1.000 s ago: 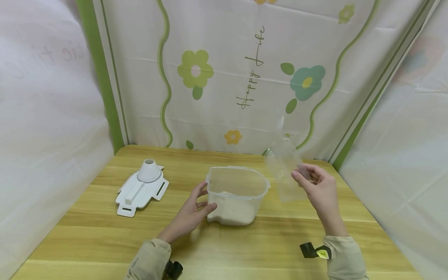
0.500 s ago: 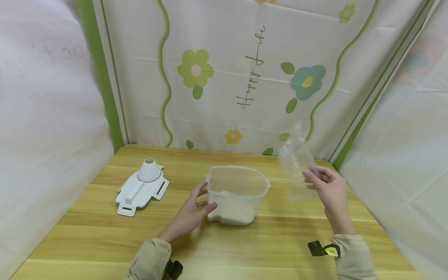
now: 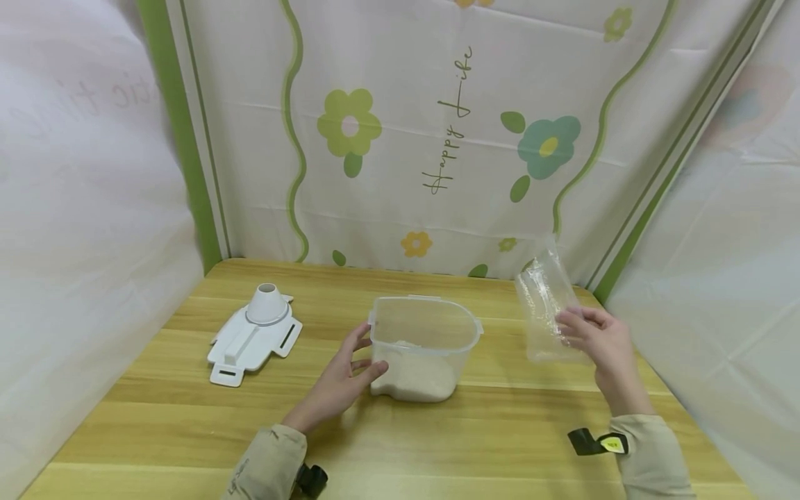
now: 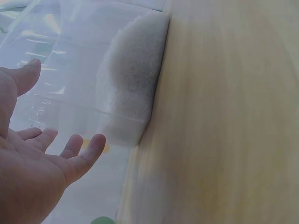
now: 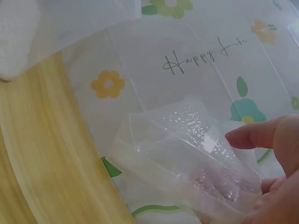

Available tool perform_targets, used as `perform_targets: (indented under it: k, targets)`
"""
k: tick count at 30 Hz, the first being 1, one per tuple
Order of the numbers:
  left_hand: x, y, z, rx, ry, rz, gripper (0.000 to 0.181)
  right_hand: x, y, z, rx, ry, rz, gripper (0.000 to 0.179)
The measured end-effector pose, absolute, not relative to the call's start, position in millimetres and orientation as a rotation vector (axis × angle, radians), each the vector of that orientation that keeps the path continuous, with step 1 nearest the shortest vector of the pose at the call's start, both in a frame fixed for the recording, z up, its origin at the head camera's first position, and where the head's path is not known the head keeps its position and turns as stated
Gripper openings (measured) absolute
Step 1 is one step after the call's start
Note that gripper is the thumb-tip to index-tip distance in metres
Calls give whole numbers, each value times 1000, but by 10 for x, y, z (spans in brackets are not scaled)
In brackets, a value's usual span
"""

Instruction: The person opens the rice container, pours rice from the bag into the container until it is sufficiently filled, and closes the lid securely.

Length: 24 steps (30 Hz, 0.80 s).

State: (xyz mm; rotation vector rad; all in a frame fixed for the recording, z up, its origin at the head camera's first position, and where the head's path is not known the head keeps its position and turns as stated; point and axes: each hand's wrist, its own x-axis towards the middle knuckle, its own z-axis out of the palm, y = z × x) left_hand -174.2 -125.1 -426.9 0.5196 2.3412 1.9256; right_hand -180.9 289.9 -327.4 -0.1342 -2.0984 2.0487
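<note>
A clear plastic container (image 3: 464, 357) without a lid stands upright mid-table. White grains (image 3: 415, 375), perhaps rice, lie in its lower part. At its left side is my left hand (image 3: 337, 382), with thumb and fingers spread along the wall; in the left wrist view the fingers look loose beside the container (image 4: 70, 74). Off to the right, above the table, my right hand (image 3: 603, 344) pinches a clear plastic bag (image 3: 544, 295) between thumb and fingers. The right wrist view shows the bag (image 5: 177, 149) limp, with shiny specks and no grain heap inside.
On the left of the wooden table (image 3: 156, 410) lies a white slotted lid (image 3: 256, 344) bearing a white cone-shaped spout (image 3: 267, 305). A flower-printed curtain (image 3: 387, 160) hangs behind the back edge, and fabric walls stand at both sides.
My right hand has moved to the right with the plastic bag, away from the container. My left hand, the container and the white lid have stayed in place.
</note>
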Motion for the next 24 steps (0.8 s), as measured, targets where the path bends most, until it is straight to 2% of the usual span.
perform_targets:
  k: [8,11,14,17,22,24]
  targets:
    - [-1738,-1246,-4288,541,2338,1930,80,-1896,3178,-3424,-246,-2230,2142,8]
    - [-1739,-1239,-4289,545,2337,1930,80,-1906,3273,-3481,-286,-2279,2156,11]
    - [-1735,-1234,-4283,549,2339,1933,79,-1910,3346,-3532,-343,-2329,2162,24]
    - [-1732,-1235,-4281,542,2348,1934,79,-1932,3390,-3568,-415,-2356,2168,30]
    - [-1731,-1244,-4279,527,2350,1942,79,-1983,3433,-3589,-505,-2253,2303,5]
    - [-1730,-1245,-4270,525,2348,1944,79,-1997,3445,-3591,-520,-2208,2358,7]
